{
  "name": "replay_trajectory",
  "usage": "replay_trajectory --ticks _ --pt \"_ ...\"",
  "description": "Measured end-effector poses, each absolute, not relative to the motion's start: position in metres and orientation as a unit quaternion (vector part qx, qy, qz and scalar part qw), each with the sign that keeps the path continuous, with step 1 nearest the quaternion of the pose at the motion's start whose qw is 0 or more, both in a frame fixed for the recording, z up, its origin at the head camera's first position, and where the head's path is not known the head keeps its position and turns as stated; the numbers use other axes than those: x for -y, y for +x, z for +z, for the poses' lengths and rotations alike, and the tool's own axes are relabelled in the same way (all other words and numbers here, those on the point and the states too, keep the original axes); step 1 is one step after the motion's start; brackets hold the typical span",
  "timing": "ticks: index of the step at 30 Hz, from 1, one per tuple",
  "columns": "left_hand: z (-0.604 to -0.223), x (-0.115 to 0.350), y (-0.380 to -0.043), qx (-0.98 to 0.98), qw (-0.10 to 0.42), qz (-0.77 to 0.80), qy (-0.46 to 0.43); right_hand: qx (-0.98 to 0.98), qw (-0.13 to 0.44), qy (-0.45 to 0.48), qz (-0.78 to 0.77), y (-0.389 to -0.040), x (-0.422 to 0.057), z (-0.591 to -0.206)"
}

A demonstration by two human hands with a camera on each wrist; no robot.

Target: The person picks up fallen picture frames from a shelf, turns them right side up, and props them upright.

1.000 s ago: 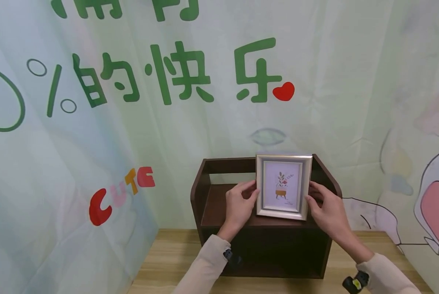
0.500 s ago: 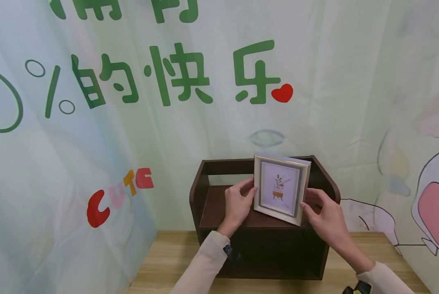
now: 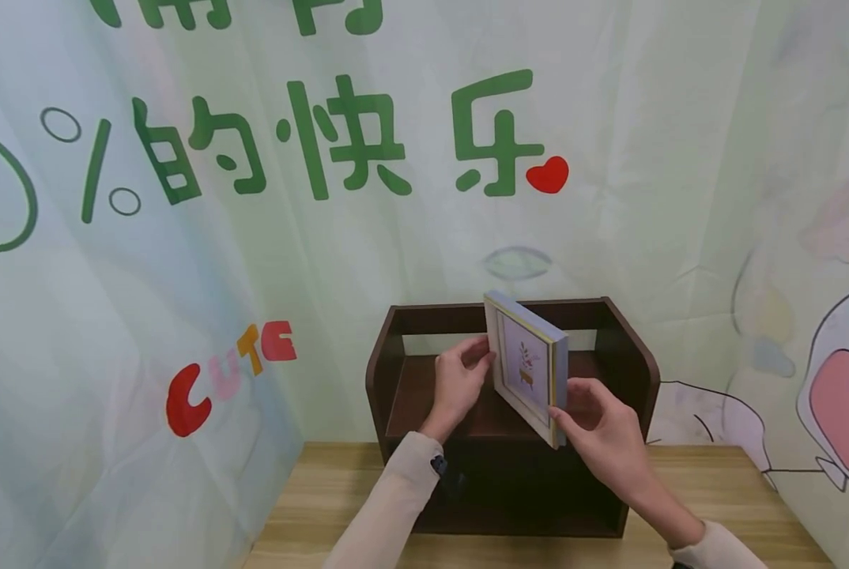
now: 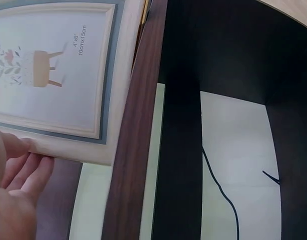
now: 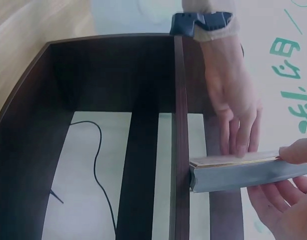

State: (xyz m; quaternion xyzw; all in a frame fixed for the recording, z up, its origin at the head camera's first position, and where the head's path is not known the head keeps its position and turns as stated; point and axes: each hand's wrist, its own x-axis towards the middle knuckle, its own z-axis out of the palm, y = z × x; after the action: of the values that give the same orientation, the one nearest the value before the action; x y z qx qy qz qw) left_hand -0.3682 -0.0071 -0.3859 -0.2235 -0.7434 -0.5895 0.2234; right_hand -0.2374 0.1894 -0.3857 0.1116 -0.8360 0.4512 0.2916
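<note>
A picture frame (image 3: 526, 367) with a pale border and a drawing of a potted plant stands upright, turned at an angle, over the upper board of a small dark brown shelf (image 3: 424, 395). My left hand (image 3: 460, 387) pinches its left edge, the thumb in front and the fingers behind in the left wrist view. At the nearer right edge, my right hand (image 3: 605, 431) grips it between thumb and fingers. Seen from the right wrist, the grey side (image 5: 243, 175) of the frame lies close to the shelf's front edge; whether they touch I cannot tell.
The shelf stands on a wood-grain table (image 3: 325, 482) against a printed curtain (image 3: 367, 261). Its raised sides and back rail surround the upper board. Through its open back, a thin black cable (image 4: 221, 187) shows behind the lower compartment.
The frame has turned from facing me to an angle, its right edge swinging toward me and leftward. My right hand moved with that edge, while my left hand stayed nearly in place.
</note>
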Motion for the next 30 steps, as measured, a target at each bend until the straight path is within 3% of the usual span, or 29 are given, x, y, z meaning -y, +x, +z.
replay_trajectory --ticks 9,30 --pt "-0.385 0.001 -0.376 0.751 0.196 -0.584 -0.236 0.825 0.296 0.132 0.463 -0.237 -0.173 -0.387" --pt "-0.373 0.013 -0.364 0.776 0.21 -0.551 -0.223 0.821 0.318 0.142 0.453 -0.236 -0.16 -0.386"
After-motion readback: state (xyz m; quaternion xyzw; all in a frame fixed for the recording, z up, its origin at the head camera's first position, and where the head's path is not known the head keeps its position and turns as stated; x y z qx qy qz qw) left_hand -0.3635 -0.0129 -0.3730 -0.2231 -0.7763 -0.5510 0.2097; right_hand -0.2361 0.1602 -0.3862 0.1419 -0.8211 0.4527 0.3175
